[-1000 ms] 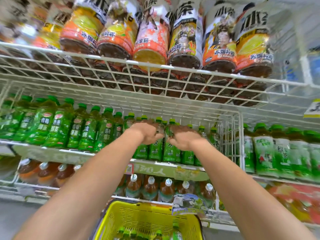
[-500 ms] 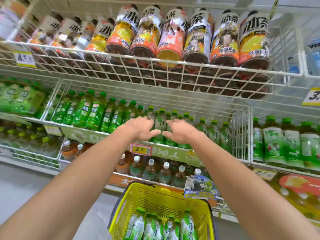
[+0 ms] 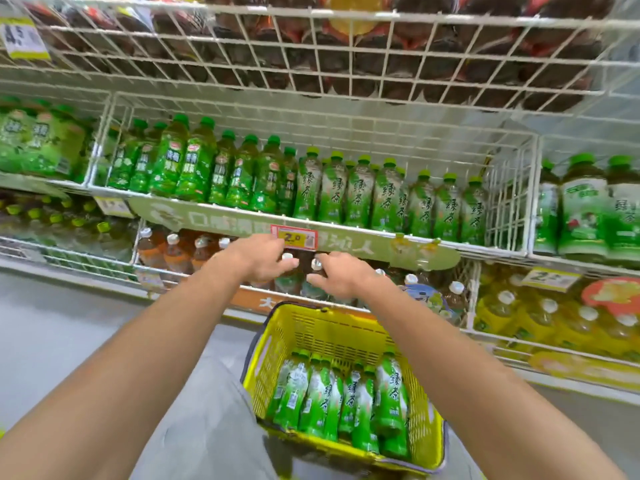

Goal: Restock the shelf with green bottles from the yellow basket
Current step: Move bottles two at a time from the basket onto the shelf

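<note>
The yellow basket stands low in the middle with several green bottles upright inside it. On the wire shelf above stands a row of matching green tea bottles. My left hand and my right hand hang side by side in the air, below the shelf's front edge and above the basket's far rim. Both hands have relaxed fingers and hold nothing.
Darker green bottles fill the shelf's left part. A red and yellow price tag hangs on the shelf edge just above my hands. White-capped brown bottles sit on the lower shelf. A wire rack of large bottles hangs overhead. Grey floor lies left.
Both hands have let go of the shelf bottles and dropped from the shelf row to below its front edge. The view has tilted down, showing more of the basket.
</note>
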{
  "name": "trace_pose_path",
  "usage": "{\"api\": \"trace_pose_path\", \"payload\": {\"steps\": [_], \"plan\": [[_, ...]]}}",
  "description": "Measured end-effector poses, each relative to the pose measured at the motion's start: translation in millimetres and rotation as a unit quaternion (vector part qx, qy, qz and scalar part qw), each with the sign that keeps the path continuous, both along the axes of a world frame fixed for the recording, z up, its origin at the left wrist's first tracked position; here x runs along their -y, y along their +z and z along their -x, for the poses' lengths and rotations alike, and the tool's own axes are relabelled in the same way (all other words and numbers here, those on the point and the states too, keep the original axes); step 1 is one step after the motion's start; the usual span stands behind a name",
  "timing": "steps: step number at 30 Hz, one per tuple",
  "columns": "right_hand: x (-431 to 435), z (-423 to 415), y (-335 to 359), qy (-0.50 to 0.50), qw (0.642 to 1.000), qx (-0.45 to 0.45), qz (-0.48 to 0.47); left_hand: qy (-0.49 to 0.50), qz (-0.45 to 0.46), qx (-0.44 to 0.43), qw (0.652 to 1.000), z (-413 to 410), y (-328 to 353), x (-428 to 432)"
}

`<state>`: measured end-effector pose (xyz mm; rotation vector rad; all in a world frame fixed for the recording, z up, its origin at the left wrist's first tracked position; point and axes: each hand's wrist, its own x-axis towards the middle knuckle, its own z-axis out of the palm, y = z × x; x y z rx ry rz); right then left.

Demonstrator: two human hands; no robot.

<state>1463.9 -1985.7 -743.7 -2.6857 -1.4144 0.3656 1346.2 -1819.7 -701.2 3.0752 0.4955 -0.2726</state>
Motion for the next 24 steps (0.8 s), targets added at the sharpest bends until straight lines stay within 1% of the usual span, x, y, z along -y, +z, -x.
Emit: {"api": "trace_pose_path", "payload": {"steps": [5,8,10,13,21,24], "plan": [[38,3,-86,-0.055,0.994,-0.076,0.047,-0.036,0.045,-0.083,0.995,-13,-92,39],[59,11,-138,-0.102,0.984,-0.115,0.085,-0.060,0.075,-0.129,0.987,-15,-148,50],[68,18,-169,-0.129,0.975,-0.143,0.110,-0.060,0.091,-0.160,0.981,-12,-180,54],[71,27,-207,-0.142,0.967,-0.175,0.119,-0.059,0.105,-0.202,0.972,-5,-214,53],[39,29,-276,-0.169,0.958,-0.196,0.124,-0.037,0.131,-0.229,0.964,-13,-291,19],[29,24,-302,-0.193,0.955,-0.185,0.127,-0.020,0.146,-0.233,0.961,-25,-322,13]]}}
